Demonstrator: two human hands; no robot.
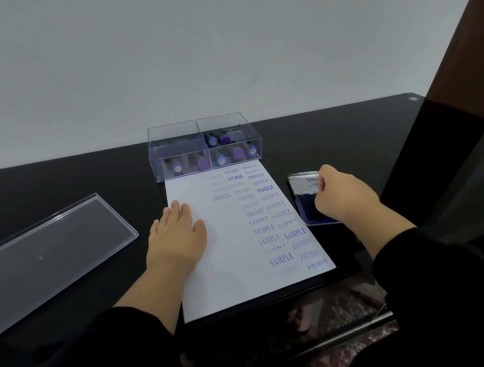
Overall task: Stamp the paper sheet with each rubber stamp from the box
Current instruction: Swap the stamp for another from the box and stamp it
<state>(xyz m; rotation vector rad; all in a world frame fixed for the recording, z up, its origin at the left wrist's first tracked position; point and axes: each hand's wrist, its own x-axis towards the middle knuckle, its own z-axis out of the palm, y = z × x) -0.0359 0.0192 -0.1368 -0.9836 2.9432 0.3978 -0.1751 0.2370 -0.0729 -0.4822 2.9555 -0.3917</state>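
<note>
A white paper sheet [228, 247] lies on the black table, printed down its right side with blue words such as SAMPLE, AIR MAIL and FRAGILE. My left hand [176, 233] rests flat on the sheet's left part, fingers straight. My right hand [341, 194] is curled over the open blue ink pad [309, 208] to the right of the sheet; it seems to grip a stamp, which the hand almost fully hides. The clear plastic box [204, 145] stands behind the sheet with several blue and purple stamps [221, 160] in it.
The box's clear lid [45, 254] lies on the table [78, 181] to the left. A white wall rises behind the table. A brown post [465, 58] stands at the right, and the table's front edge runs just below the sheet.
</note>
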